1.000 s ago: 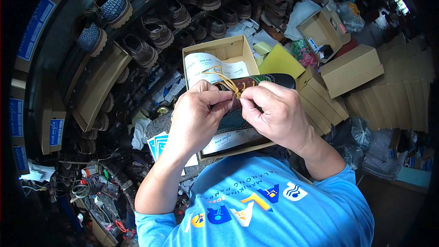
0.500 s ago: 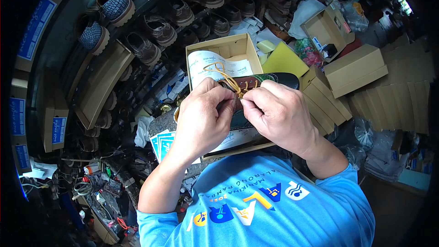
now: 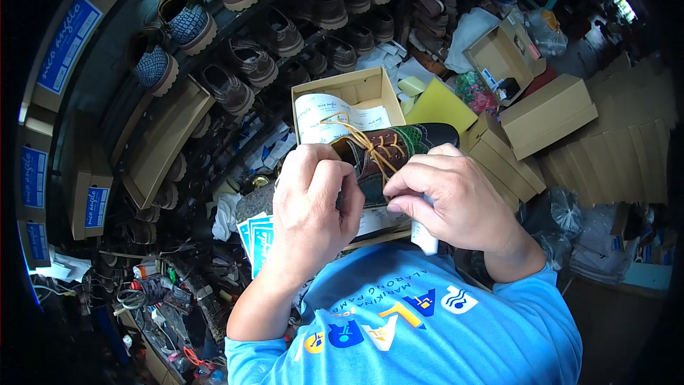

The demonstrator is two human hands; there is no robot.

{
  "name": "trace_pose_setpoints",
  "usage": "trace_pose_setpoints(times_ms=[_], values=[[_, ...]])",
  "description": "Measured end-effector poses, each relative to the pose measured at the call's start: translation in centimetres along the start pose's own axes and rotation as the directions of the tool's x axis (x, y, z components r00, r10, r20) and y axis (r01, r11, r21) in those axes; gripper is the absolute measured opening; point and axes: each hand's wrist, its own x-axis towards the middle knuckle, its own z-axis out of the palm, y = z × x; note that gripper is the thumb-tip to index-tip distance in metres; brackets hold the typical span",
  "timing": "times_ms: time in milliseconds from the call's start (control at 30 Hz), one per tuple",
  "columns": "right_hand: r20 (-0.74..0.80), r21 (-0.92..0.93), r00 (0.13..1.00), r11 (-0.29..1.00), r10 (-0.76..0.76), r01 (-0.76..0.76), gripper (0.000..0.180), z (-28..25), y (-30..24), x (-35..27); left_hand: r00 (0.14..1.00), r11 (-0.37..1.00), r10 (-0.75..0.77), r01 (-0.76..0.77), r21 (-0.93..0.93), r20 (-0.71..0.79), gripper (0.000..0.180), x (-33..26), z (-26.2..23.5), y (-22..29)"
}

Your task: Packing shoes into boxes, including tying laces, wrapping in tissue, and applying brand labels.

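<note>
Okay | head view: shoe [image 3: 370,169] over shoebox [image 3: 385,90], toe rightward | left hand [image 3: 313,203]: fingers curled, grip can't tell | right hand [image 3: 450,196]: thumb, forefinger nearly together by laces [image 3: 366,141], pinch can't tell | I'd guess lightish, stiff, smooth, laces limp; I'd steady its sides

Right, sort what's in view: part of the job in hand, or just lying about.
Likely the job:
- multicoloured shoe between the hands
- its yellow laces
- probably the open box

Apparently lying about:
- brown shoes on shelves
- yellow sheet
</note>
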Motion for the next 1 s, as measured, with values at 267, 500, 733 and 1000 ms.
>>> trace_pose_setpoints(times_ms=[267,500,733,1000], values=[[0.336,0.685,0.899,0.582,0.28,-0.437,0.023,-0.7,1.7,-0.3,0.995,0.917,0.044,-0.076,-0.391,-0.091,0.015,-0.4,2.2,-1.2],[0.112,0.679,0.988,0.718,0.109,-0.156,0.046,1.5,3.3,-1.8,0.976,0.702,-0.216,0.145,-0.697,-0.015,0.009,-0.5,2.2,-1.0],[-0.078,0.422,0.969,0.888,0.236,-0.182,0.031,2.6,1.9,-0.6,0.999,0.872,-0.029,0.033,-0.489,0.016,0.026,-0.6,-0.2,0.1],[-0.403,0.2,0.911,0.98,0.086,-0.005,0.017,3.9,2.7,0.1,0.995,0.876,-0.104,0.091,-0.473,-0.002,0.026,-1.4,0.6,1.0]])
